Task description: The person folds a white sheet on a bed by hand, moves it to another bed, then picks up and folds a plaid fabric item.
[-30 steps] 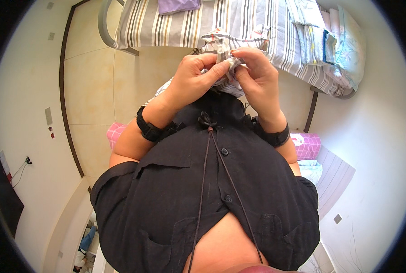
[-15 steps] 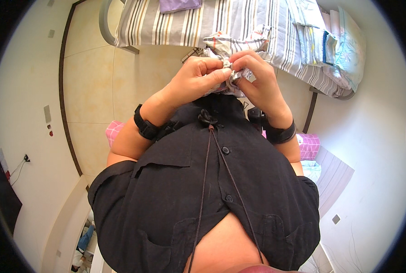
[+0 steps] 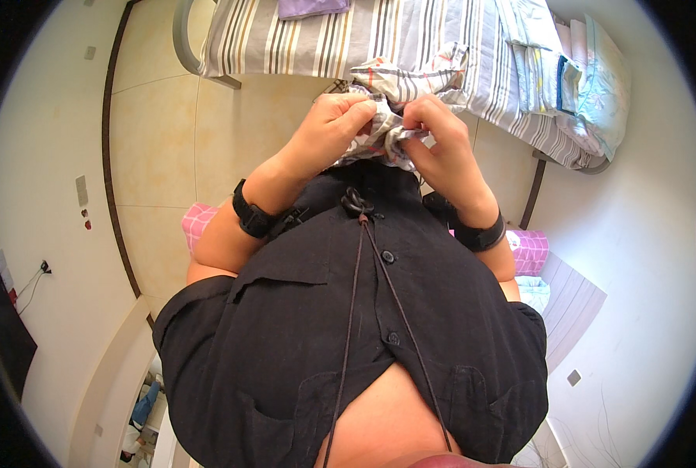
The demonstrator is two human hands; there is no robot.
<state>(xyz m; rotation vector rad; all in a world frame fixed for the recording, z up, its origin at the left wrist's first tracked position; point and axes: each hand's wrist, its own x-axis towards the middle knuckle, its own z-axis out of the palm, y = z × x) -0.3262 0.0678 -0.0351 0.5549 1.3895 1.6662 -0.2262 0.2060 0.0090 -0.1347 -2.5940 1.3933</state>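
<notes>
A bunched white cloth with a dark and red plaid pattern point(image 3: 403, 84) lies over my lap and reaches up against the bed edge. My left hand point(image 3: 331, 123) pinches its left side between thumb and fingers. On the other side, my right hand point(image 3: 442, 136) grips a gathered fold of the same cloth with curled fingers. Between the hands the cloth is crumpled, and its full shape cannot be made out. Black bands circle both wrists.
Ahead stands a bed with a striped sheet point(image 3: 285, 47) and a grey curved frame point(image 3: 182, 39). A folded purple cloth point(image 3: 313, 8) lies on it. Folded bedding point(image 3: 531, 74) and a pale blue quilt point(image 3: 601, 93) are piled at the right. Pink checked fabric point(image 3: 529, 251) shows behind my right arm.
My hands were close together on the cloth, fingertips nearly meeting; now they are farther apart, with more of the cloth showing between them. Both still hold it.
</notes>
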